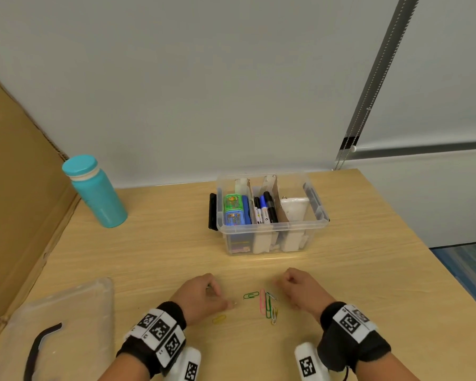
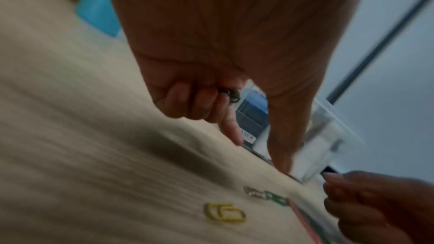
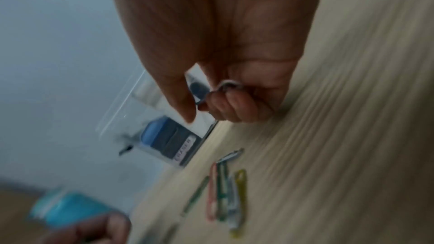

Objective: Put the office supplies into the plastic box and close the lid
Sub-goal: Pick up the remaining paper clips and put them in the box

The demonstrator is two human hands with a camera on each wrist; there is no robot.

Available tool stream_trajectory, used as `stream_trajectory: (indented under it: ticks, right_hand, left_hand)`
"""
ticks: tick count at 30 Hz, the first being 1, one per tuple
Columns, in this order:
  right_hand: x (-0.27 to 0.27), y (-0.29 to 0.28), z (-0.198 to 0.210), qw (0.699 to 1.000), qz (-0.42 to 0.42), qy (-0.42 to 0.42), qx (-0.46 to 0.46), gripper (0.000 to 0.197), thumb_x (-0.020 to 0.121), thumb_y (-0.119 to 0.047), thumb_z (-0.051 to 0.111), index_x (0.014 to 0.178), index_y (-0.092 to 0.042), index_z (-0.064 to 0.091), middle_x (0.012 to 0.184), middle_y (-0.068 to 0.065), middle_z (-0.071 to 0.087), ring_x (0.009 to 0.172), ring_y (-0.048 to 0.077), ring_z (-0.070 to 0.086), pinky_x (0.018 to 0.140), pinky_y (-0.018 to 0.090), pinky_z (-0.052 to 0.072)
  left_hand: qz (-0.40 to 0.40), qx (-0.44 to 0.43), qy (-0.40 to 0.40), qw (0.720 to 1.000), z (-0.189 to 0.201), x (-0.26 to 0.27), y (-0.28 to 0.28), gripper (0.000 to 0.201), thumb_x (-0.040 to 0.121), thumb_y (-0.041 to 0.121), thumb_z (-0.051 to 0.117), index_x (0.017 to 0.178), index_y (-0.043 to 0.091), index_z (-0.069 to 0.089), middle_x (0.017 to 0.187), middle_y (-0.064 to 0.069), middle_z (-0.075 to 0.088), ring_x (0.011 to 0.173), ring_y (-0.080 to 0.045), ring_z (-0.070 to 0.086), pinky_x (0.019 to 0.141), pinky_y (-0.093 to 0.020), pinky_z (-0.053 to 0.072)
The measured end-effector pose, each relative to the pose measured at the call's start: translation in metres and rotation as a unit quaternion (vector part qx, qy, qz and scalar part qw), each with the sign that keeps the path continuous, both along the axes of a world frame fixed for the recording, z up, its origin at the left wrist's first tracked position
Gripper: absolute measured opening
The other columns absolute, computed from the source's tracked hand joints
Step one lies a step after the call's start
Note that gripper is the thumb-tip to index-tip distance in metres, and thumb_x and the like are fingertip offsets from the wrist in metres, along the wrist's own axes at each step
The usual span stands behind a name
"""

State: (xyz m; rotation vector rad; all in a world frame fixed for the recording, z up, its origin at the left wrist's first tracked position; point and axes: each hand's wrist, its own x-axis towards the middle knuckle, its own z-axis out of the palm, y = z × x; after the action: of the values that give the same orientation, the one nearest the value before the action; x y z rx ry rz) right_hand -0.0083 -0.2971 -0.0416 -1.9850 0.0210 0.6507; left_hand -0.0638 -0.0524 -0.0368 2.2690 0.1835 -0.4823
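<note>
Several paper clips (image 1: 268,306) lie on the table (image 1: 368,270) between both hands, near the open plastic box (image 1: 270,213). The left hand (image 1: 201,296) pinches a dark clip (image 2: 231,95), the right hand (image 1: 300,288) a silver clip (image 3: 225,85). I think such thin clips can slip out on the way.

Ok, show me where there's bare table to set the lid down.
Bare table lies right of the box, out to the table's edge. Another free patch sits between the bottle and the box. Crowded: the near middle, where paper clips lie between the left hand and right hand. The lid fills the near left.
</note>
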Motion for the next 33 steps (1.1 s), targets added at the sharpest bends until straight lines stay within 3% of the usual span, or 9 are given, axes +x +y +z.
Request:
stream_trajectory:
  ticks: [4, 8, 13, 18, 21, 23, 26, 29, 33]
  right_hand:
    - [-0.004, 0.011, -0.005, 0.96, 0.145, -0.093, -0.222, 0.032, 0.083, -0.04, 0.067, 0.093, -0.017, 0.048, 0.081, -0.006, 0.052, 0.068, 0.009, 0.046, 0.056, 0.018, 0.035]
    - [-0.009, 0.029, -0.008, 0.936, 0.175, -0.145, -0.269, 0.02, 0.1, -0.033, 0.041, 0.097, -0.013, 0.042, 0.073, -0.007, 0.046, 0.074, 0.017, 0.049, 0.052, 0.016, 0.032]
    - [-0.007, 0.034, -0.009, 0.924, 0.187, -0.139, -0.305, 0.029, 0.101, -0.036, 0.034, 0.105, -0.01, 0.047, 0.086, 0.002, 0.056, 0.074, 0.018, 0.048, 0.061, 0.025, 0.037]
    - [0.004, 0.013, 0.002, 0.996, 0.07, -0.024, -0.048, 0.022, 0.098, -0.022, 0.036, 0.078, -0.015, 0.04, 0.069, -0.002, 0.043, 0.06, 0.01, 0.038, 0.058, 0.023, 0.035]
    - [0.008, 0.001, 0.003, 0.961, -0.044, 0.122, 0.245, 0.021, 0.09, -0.021, 0.032, 0.074, -0.011, 0.042, 0.063, 0.004, 0.041, 0.048, 0.013, 0.031, 0.041, 0.023, 0.023]
    - [0.007, -0.004, 0.002, 0.93, -0.065, 0.145, 0.332, 0.029, 0.094, -0.024, 0.029, 0.072, -0.011, 0.043, 0.06, 0.004, 0.042, 0.046, 0.013, 0.029, 0.038, 0.022, 0.02]
    - [0.0, -0.007, 0.002, 0.938, -0.056, 0.126, 0.317, 0.039, 0.101, -0.036, 0.034, 0.074, -0.013, 0.049, 0.06, 0.003, 0.044, 0.047, 0.012, 0.029, 0.041, 0.024, 0.021]
    - [-0.006, -0.012, 0.002, 0.97, 0.005, 0.08, 0.229, 0.027, 0.102, -0.024, 0.039, 0.084, -0.009, 0.052, 0.06, 0.001, 0.043, 0.045, 0.009, 0.031, 0.04, 0.021, 0.022]
    - [-0.011, -0.025, 0.0, 0.981, 0.174, -0.085, -0.008, 0.023, 0.1, -0.012, 0.041, 0.087, -0.021, 0.057, 0.066, -0.01, 0.047, 0.051, 0.0, 0.039, 0.053, 0.016, 0.036]
  left_hand:
    - [-0.078, 0.1, 0.027, 0.992, 0.0, -0.002, -0.006, 0.026, 0.069, 0.035, 0.077, 0.075, 0.032, 0.052, 0.093, 0.011, 0.057, 0.09, -0.011, 0.056, 0.082, -0.023, 0.046]
    - [-0.115, 0.127, 0.007, 0.985, -0.001, -0.003, -0.007, 0.026, 0.079, 0.029, 0.069, 0.067, 0.035, 0.047, 0.09, 0.01, 0.058, 0.093, -0.012, 0.059, 0.09, -0.026, 0.049]
    - [-0.129, 0.166, -0.039, 0.977, -0.002, -0.004, -0.01, 0.006, 0.085, 0.024, 0.058, 0.081, 0.024, 0.054, 0.088, 0.009, 0.054, 0.08, -0.008, 0.051, 0.072, -0.017, 0.041]
    - [-0.062, 0.052, -0.054, 0.995, -0.005, -0.002, -0.001, 0.011, 0.097, 0.021, 0.043, 0.088, 0.016, 0.047, 0.08, 0.006, 0.049, 0.068, -0.007, 0.043, 0.067, -0.018, 0.038]
    - [0.005, -0.065, -0.034, 0.997, 0.0, 0.0, 0.0, 0.016, 0.1, 0.019, 0.038, 0.088, 0.013, 0.048, 0.084, 0.004, 0.056, 0.062, -0.006, 0.042, 0.061, -0.017, 0.036]
    - [0.071, -0.189, -0.022, 0.979, 0.004, 0.002, -0.006, 0.017, 0.1, 0.014, 0.038, 0.088, 0.011, 0.049, 0.082, 0.002, 0.06, 0.05, -0.003, 0.039, 0.052, -0.017, 0.035]
    - [0.164, -0.346, -0.013, 0.924, 0.011, 0.003, -0.018, 0.018, 0.1, 0.007, 0.037, 0.098, 0.012, 0.054, 0.071, 0.0, 0.055, 0.048, -0.005, 0.04, 0.049, -0.018, 0.033]
    - [0.227, -0.464, 0.009, 0.856, 0.017, 0.006, -0.026, 0.026, 0.098, 0.001, 0.032, 0.103, 0.007, 0.056, 0.064, -0.002, 0.05, 0.053, -0.011, 0.042, 0.053, -0.023, 0.034]
    - [0.288, -0.53, 0.045, 0.796, 0.015, 0.01, -0.029, 0.024, 0.091, 0.001, 0.028, 0.08, 0.01, 0.048, 0.059, -0.003, 0.045, 0.049, -0.013, 0.04, 0.049, -0.024, 0.032]
